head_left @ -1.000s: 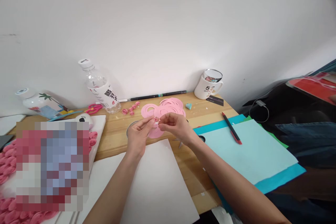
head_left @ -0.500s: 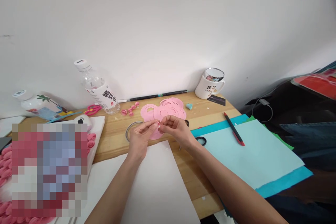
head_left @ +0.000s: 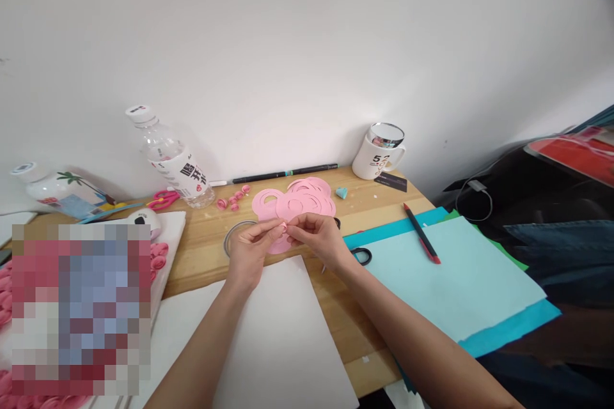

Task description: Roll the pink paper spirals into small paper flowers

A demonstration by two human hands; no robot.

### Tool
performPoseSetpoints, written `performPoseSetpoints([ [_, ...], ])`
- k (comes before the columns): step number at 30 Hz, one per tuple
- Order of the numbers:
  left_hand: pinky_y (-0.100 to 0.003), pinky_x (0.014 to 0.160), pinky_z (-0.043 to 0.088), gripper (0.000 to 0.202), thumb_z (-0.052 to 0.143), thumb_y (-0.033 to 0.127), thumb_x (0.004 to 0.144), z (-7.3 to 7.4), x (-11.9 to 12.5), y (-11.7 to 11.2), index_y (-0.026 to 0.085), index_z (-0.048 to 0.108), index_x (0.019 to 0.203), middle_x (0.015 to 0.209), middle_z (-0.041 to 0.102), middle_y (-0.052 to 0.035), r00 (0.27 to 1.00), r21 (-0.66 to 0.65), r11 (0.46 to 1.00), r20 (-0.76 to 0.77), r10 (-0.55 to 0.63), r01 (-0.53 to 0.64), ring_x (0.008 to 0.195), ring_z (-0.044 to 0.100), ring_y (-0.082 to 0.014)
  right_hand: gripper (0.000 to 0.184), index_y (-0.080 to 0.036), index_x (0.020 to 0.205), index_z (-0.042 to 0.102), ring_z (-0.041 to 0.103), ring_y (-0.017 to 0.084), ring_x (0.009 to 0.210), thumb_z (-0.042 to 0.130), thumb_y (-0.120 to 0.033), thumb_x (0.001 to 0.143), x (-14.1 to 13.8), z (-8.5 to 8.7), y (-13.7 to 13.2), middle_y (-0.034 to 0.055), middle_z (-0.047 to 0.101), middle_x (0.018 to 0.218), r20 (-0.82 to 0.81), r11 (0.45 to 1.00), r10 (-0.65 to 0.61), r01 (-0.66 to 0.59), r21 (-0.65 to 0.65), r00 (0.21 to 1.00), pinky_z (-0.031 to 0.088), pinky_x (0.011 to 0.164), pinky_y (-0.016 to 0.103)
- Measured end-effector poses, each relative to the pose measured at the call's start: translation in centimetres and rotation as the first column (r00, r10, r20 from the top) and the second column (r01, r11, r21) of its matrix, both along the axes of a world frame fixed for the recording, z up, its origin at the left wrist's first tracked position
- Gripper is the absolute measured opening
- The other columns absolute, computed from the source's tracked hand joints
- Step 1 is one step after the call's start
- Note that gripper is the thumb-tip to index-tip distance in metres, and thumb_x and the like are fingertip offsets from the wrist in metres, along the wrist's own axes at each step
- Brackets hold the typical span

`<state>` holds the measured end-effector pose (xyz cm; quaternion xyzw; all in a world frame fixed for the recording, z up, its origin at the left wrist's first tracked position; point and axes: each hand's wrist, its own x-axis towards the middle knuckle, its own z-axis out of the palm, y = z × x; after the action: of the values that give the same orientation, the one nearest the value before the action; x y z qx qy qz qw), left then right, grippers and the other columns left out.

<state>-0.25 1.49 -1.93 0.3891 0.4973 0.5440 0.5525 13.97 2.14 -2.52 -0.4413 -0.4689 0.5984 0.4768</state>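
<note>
Over the wooden bench, where flat pink ring-cut paper discs overlap in a pile, the left hand and the right hand meet, fingers of both pinching a tiny, pale pink paper piece mostly covered by the fingertips.

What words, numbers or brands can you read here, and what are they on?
"喝开", then apparently "水", partly turned away: clear bottle.
"5" and "2": white mug; the lettering beneath is too small to read surely.
Too small or blurred to read: marks on the clear bottle's white cap, the black card, the palm-tree bottle and the round white object.
</note>
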Motion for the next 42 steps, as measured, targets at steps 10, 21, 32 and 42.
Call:
performPoseSetpoints([
  [10,-0.032,0.078,0.05,0.008,0.074,0.027,0.059,1.1,-0.3,-0.1,0.026,0.075,0.067,0.079,0.073,-0.0034,0.942,0.224,0.97,-0.336,-0.017,0.098,0.079,0.065,-0.0221,0.028,-0.014,0.072,0.07,0.063,0.014,0.061,0.073,-0.039,0.061,0.6,-0.1,0.1,0.0038,0.067,0.062,-0.019,0.991,0.093,-0.095,-0.098,0.995,0.055,0.066,0.029],
  [21,-0.031,0.071,0.051,0.016,0.074,0.031,0.06,0.1,-1.7,0.8,0.022,0.075,0.073,0.078,0.073,-0.0059,0.947,0.143,0.973,-0.294,-0.133,0.181,0.074,0.065,-0.0211,0.027,-0.013,0.069,0.071,0.063,0.011,0.059,0.078,-0.035,0.056,0.6,0.3,0.0,0.0041,0.068,0.064,-0.153,0.969,0.129,-0.157,-0.19,0.98,0.055,0.063,0.026],
  [32,-0.031,0.071,0.05,0.013,0.075,0.031,0.058,0.7,-1.6,0.6,0.023,0.075,0.068,0.077,0.073,-0.0058,0.926,0.125,0.974,-0.354,-0.132,0.187,0.074,0.065,-0.0219,0.026,-0.013,0.069,0.071,0.064,0.013,0.059,0.077,-0.034,0.056,0.7,0.1,0.0,0.0042,0.069,0.063,-0.064,0.976,0.144,-0.152,-0.157,0.988,0.056,0.064,0.028],
  [42,-0.03,0.069,0.05,0.012,0.074,0.032,0.06,0.9,-1.8,0.5,0.023,0.075,0.068,0.08,0.073,-0.006,0.927,0.119,0.967,-0.331,-0.176,0.227,0.073,0.065,-0.0211,0.028,-0.011,0.071,0.069,0.066,0.013,0.059,0.076,-0.036,0.059,0.7,0.1,0.1,0.0058,0.07,0.066,-0.091,0.972,0.164,-0.176,-0.153,0.982,0.057,0.064,0.029],
])
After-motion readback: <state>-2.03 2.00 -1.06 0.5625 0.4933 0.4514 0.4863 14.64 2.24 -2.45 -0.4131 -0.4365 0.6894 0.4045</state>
